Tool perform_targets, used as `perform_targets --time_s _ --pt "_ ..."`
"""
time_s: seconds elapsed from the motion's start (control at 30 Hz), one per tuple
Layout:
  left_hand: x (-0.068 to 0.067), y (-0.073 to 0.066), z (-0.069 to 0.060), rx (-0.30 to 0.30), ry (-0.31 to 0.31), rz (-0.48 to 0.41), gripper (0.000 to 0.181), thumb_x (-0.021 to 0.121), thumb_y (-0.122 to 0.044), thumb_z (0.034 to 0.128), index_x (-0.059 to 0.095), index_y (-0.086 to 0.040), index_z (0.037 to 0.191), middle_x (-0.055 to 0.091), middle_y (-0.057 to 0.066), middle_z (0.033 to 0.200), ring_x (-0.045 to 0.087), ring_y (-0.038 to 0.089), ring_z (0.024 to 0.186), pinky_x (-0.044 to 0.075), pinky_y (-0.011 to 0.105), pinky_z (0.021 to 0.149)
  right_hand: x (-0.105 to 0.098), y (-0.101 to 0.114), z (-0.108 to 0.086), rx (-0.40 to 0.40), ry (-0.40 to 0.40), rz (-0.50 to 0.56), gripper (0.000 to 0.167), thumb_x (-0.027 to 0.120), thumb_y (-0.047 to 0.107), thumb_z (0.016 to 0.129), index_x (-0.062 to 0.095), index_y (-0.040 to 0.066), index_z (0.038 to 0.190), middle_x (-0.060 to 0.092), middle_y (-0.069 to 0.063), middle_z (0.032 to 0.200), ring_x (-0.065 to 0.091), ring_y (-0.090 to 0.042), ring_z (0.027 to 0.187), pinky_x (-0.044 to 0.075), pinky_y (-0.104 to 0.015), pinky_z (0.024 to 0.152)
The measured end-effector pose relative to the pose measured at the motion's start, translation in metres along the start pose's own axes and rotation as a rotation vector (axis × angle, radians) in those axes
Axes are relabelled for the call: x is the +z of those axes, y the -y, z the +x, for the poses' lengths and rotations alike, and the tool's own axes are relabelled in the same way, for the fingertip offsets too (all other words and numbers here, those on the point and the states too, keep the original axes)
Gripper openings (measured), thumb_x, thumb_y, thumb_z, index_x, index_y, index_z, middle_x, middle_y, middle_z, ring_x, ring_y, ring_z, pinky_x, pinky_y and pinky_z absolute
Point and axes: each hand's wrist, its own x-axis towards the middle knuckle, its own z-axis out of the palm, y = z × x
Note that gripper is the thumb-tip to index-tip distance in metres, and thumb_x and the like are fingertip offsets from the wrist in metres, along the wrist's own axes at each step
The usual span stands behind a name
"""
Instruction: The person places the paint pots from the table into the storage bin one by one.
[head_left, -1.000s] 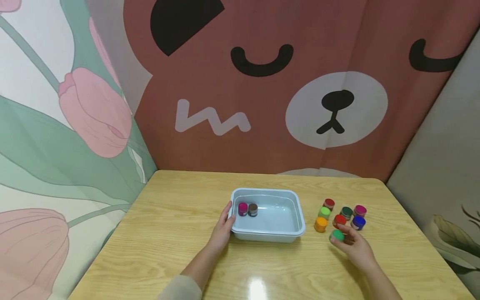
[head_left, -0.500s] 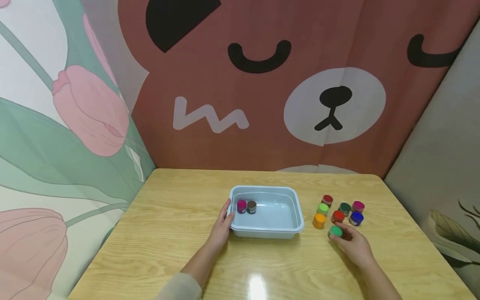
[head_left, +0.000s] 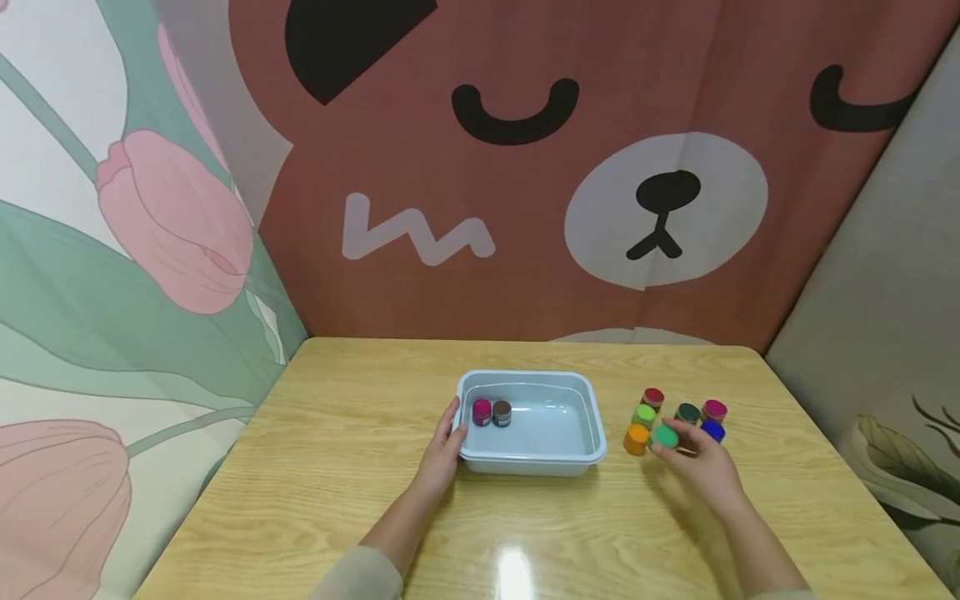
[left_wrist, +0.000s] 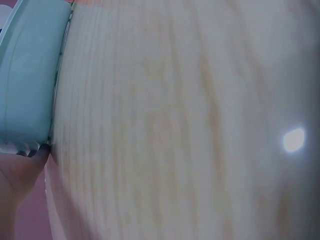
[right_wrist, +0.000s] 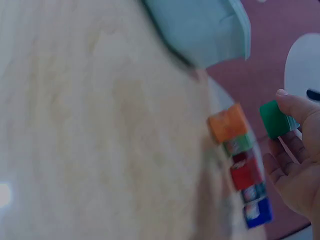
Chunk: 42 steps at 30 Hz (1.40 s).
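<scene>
Between the right hand's (head_left: 707, 471) thumb (right_wrist: 296, 106) and fingers (right_wrist: 294, 145) sits a green jar (right_wrist: 275, 120).

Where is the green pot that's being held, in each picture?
Head view: the green pot is lower right, in the right grip, just right of the orange pot.
Left wrist view: not in it.
Right wrist view: toward the right edge, about halfway up.
Shared landmark: the blue tub, below the middle in the head view, top left in the left wrist view, at the top, right of middle, in the right wrist view.
</scene>
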Motion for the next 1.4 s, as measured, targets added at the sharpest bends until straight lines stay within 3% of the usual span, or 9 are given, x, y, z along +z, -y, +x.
perform_targets --time_s 0.07,0.3,0.63,1.2,1.4 --pt "0.0 -0.001 0.001 0.0 -0.005 -0.002 0.053 0.042 -0.028 0.1045 0.026 -0.031 0.155 0.021 0.012 0.164 0.018 0.04 0.15 0.015 0.061 0.12 -0.001 0.01 0.003 -0.049 -0.01 -0.004 0.063 0.064 0.037 0.094 0.046 0.003 0.143 0.055 -0.023 0.135 0.057 -0.035 0.117 0.051 -0.012 0.078" --pt "0.0 -0.003 0.0 0.011 0.005 -0.007 0.055 0.042 -0.028 0.1045 0.024 -0.029 0.156 0.02 0.013 0.164 0.016 0.041 0.15 0.015 0.062 0.12 0.004 0.042 0.016 -0.11 0.037 0.015 0.063 0.065 0.04 0.093 0.046 0.008 0.144 0.057 -0.018 0.132 0.058 -0.028 0.114 0.052 -0.017 0.08" --pt "-0.001 -0.003 -0.002 0.011 0.021 0.003 0.055 0.041 -0.029 0.1051 0.023 -0.029 0.157 0.019 0.012 0.164 0.015 0.041 0.15 0.016 0.061 0.12 0.03 0.07 0.034 -0.119 0.102 0.053 0.065 0.069 0.037 0.091 0.046 0.009 0.145 0.058 -0.017 0.131 0.053 -0.035 0.124 0.055 -0.039 0.095" --pt "0.0 -0.001 -0.001 0.017 0.005 -0.009 0.056 0.043 -0.029 0.1039 0.025 -0.027 0.156 0.021 0.014 0.163 0.017 0.041 0.15 0.016 0.062 0.12 0.076 0.097 0.056 -0.146 0.172 0.163 0.054 0.071 0.022 0.09 0.053 0.005 0.139 0.061 -0.016 0.125 0.055 -0.03 0.119 0.056 -0.028 0.087" --pt "0.0 -0.001 -0.001 0.008 0.013 -0.008 0.056 0.043 -0.03 0.1042 0.024 -0.029 0.156 0.02 0.013 0.164 0.017 0.041 0.15 0.016 0.063 0.119 0.093 0.101 0.066 -0.142 0.183 0.153 0.052 0.072 0.02 0.09 0.055 0.005 0.136 0.062 -0.017 0.127 0.056 -0.03 0.118 0.055 -0.033 0.091"
